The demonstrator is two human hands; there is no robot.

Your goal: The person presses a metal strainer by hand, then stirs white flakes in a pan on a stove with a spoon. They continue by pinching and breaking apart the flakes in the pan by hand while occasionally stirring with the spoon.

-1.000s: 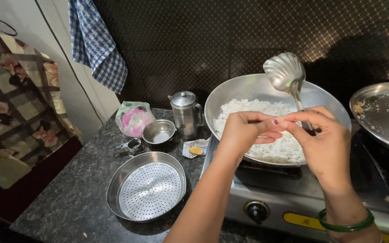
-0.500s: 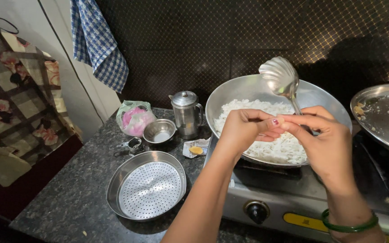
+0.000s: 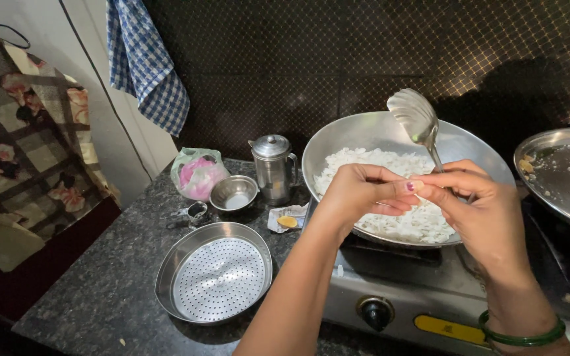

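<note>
standing by the stove, i see the left hand [image 3: 357, 194] and right hand [image 3: 479, 211] brought together over the near rim of the pan [image 3: 364, 132], fingertips touching, so that anything they rub or crumble would land in the white flakes [image 3: 397, 221] below. the right hand is curled around the handle of the ladle [image 3: 415, 117], whose bowl sticks up and back over the pan, kept out of the food while the fingers work. the left hand's fingers are pinched toward the right thumb; whether a bit of flake sits between them i cannot tell, the spot is covered by the fingers themselves. the pan rests on a burner of the stove [image 3: 390, 290], whose knob faces front. to the left on the dark counter [image 3: 87, 283] lie a perforated plate [image 3: 216, 277], a small bowl [image 3: 233, 192], a lidded jug [image 3: 273, 166] and a pink bag [image 3: 198, 173], all set aside within reach. a second pan [image 3: 562, 171] at right is cut off by the edge, and the ladle's handle is mostly hidden by the hand.
</note>
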